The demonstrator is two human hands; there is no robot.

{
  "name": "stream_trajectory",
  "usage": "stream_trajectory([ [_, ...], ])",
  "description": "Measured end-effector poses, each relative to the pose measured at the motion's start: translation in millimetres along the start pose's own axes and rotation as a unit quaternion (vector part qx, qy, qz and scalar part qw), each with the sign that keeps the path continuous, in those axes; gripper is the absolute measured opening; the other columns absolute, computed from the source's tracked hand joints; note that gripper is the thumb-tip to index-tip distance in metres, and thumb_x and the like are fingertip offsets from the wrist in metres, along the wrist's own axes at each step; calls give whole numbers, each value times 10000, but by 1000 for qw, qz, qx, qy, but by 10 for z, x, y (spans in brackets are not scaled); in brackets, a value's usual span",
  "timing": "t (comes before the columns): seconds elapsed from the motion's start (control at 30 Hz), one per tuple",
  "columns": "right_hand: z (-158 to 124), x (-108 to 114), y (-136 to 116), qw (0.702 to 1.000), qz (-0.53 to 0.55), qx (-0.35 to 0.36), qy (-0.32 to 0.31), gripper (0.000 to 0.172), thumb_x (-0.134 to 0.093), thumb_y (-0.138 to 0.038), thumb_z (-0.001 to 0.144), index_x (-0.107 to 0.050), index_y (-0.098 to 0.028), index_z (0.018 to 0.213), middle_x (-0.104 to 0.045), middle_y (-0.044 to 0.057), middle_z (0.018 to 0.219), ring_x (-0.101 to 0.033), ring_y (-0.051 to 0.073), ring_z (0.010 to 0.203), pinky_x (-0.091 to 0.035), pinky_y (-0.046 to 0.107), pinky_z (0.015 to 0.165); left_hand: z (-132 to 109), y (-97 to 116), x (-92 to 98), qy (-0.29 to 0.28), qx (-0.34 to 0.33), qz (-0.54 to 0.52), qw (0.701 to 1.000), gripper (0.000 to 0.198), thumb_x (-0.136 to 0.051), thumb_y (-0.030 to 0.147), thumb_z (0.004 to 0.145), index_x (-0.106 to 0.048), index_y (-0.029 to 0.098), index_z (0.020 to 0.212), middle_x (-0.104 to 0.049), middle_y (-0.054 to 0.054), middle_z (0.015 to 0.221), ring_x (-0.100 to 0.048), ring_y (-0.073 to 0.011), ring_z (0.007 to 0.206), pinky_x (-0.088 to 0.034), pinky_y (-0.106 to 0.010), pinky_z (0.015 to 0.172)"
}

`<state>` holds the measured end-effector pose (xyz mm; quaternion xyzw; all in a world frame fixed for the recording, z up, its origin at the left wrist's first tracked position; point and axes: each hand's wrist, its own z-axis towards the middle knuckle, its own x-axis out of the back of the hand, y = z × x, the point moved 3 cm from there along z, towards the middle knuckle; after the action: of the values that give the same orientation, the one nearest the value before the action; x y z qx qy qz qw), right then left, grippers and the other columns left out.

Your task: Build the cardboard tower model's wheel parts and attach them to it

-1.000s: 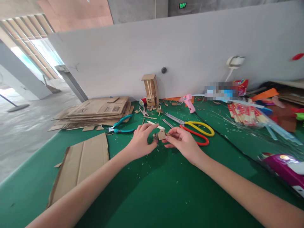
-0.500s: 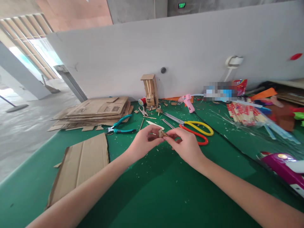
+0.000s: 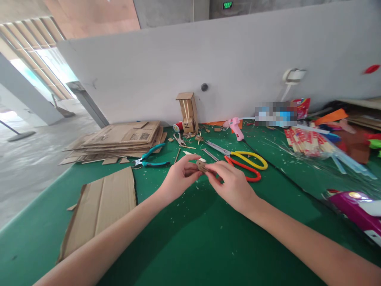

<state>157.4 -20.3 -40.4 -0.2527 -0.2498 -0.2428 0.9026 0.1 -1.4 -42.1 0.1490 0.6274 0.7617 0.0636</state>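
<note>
Between my two hands, over the middle of the green table point(image 3: 190, 242), is a small brown cardboard piece point(image 3: 201, 165). My left hand point(image 3: 180, 174) pinches its left side between thumb and fingers. From the right, my right hand point(image 3: 229, 179) grips it with thumb and fingertips, which hide part of it. Just beyond my right hand lie scissors point(image 3: 248, 159) with one yellow and one red handle. A utility knife point(image 3: 210, 155) and a pale stick point(image 3: 187, 153) rest behind the fingers. Teal-handled pliers point(image 3: 151, 157) lie left of my left hand.
A cardboard structure point(image 3: 188, 113) stands against the grey partition point(image 3: 149, 71). Stacked cardboard point(image 3: 119, 135) and a loose sheet point(image 3: 104, 202) occupy the left. To the right are a pink glue gun point(image 3: 236, 128), its black cord, packaged sticks point(image 3: 306, 141) and a purple device point(image 3: 354, 210).
The cardboard piece has been turned, and more of its flat face shows. My right fingers have shifted slightly on it; the hands stay in nearly the same place.
</note>
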Motion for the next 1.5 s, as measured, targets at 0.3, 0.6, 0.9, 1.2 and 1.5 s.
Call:
stream_trajectory([
  [0.3, 9, -21, 8, 1000, 11, 18, -19, 125, -511, -108, 853, -592, -157, 934, -640, 81, 891, -618, 170, 826, -525, 300, 701, -12, -16, -13, -22, -17, 16, 999, 359, -592, 180, 799, -508, 150, 1146, -691, -58, 911, -666, -172, 880, -530, -305, 820],
  [0.6, -5, -18, 14, 999, 16, 23, -21, 121, -504, -119, 868, -587, -163, 944, -643, 74, 892, -616, 161, 830, -519, 300, 726, -13, -13, -6, -24, -42, 54, 997, 278, -588, 169, 792, -576, 143, 1069, -697, -64, 925, -665, -177, 891, -543, -316, 821],
  [0.9, -14, -42, 62, 998, 20, 9, -58, 109, -488, -154, 885, -583, -179, 932, -647, 63, 894, -619, 164, 822, -517, 307, 718, -22, -15, 13, -43, -61, 71, 995, 214, -529, 204, 846, -643, 149, 1017, -672, -67, 1020, -652, -160, 891, -553, -292, 818],
  [1.2, -63, -62, 104, 996, 44, -55, -55, 109, -548, -167, 846, -491, -208, 929, -650, 21, 845, -645, 143, 783, -516, 254, 671, -28, -63, -28, -15, -49, 24, 998, 155, -529, 243, 854, -617, 144, 934, -676, -62, 975, -668, -151, 839, -561, -297, 801],
  [1.5, -40, -25, 91, 998, 25, -31, -44, 73, -528, -135, 837, -514, -206, 842, -631, 20, 789, -613, 137, 713, -479, 254, 628, -66, -5, -45, -23, -75, 55, 995, 174, -561, 224, 833, -609, 148, 982, -659, -82, 1038, -639, -170, 907, -529, -309, 825],
])
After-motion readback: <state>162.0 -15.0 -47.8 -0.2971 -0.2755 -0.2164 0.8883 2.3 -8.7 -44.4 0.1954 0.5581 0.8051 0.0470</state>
